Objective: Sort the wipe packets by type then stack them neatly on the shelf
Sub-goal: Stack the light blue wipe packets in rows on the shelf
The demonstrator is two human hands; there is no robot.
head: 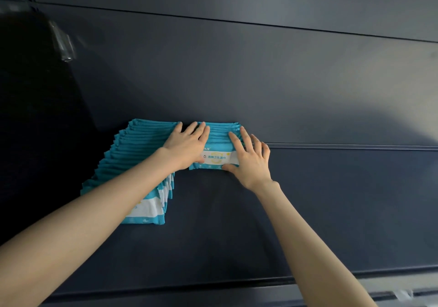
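short row of teal-and-white plastic wipe packets, standing on edge on the flat dark blue shelf; its far end meets the dark blue back panel. its front packet shows a white label with a yellow ring. left hand lies on the left side of the short row, fingers straight and slightly apart, clasping nothing. right hand lies on the right side of the short row, fingers straight and splayed over the packet tops, thumb against the front packet's lower edge. a longer row of teal-and-white wipe packets stands just left of the short row, partly under the left forearm.
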